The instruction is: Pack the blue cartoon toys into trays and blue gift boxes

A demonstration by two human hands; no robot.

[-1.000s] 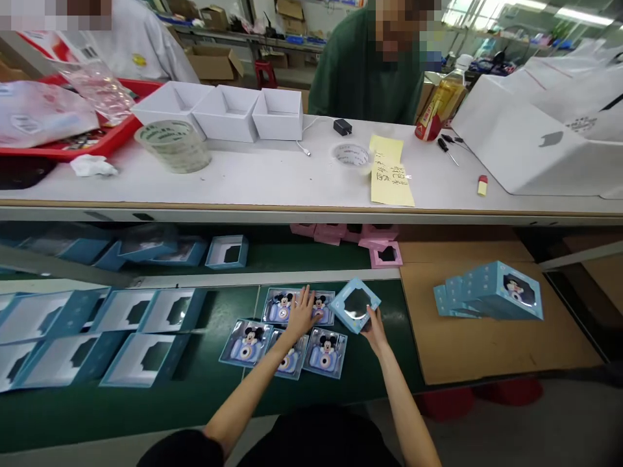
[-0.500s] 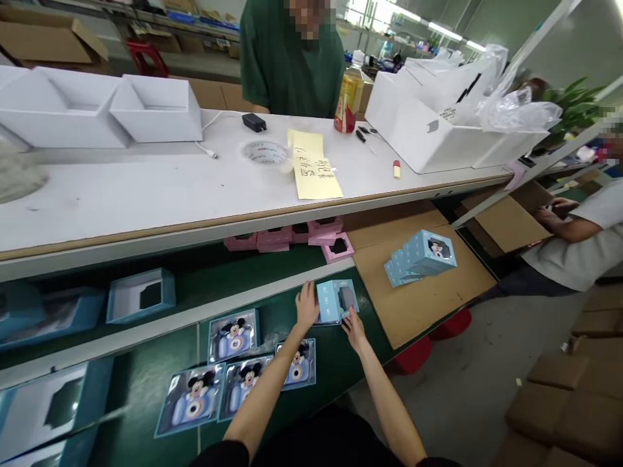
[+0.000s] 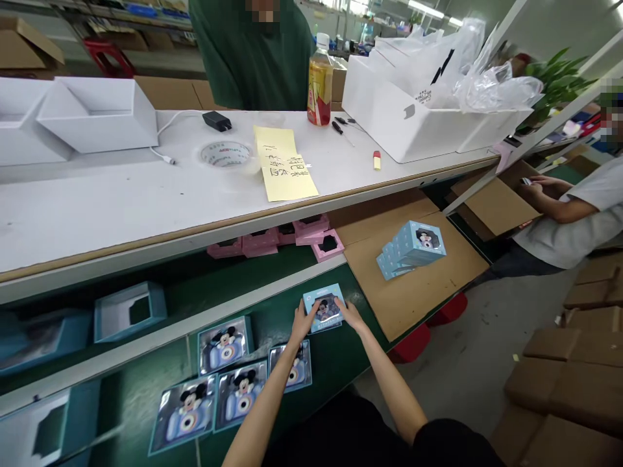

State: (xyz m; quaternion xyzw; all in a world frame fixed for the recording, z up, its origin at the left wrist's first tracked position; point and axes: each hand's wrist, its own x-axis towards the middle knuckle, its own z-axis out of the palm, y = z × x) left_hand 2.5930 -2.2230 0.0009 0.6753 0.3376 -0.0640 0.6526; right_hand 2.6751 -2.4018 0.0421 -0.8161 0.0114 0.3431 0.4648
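Observation:
A light-blue window box (image 3: 325, 310) with a mouse figure showing through its front lies flat on the green bench, between my two hands. My left hand (image 3: 302, 322) grips its left side, thumb on the window face. On the right side my right hand (image 3: 349, 315) holds the same box, thumb also over the front. To the left are several trays with clear fronts, each with a blue mouse-eared camera toy; one such tray (image 3: 224, 345) is at the back, another (image 3: 183, 413) nearer me. My left forearm partly covers the closest tray (image 3: 294, 366).
Stacked blue boxes (image 3: 413, 248) stand on a cardboard sheet (image 3: 389, 305) at the right. Pink frames (image 3: 292, 237) sit beneath the raised white shelf (image 3: 195, 201). Blue lids (image 3: 130, 312) lie at left. A co-worker in green (image 3: 253, 58) faces me; another (image 3: 574, 207) is at right.
The blue box has gone from standing tilted with its window facing sideways to lying flat, face up. Both hands have closed in on its sides. The view has shifted slightly.

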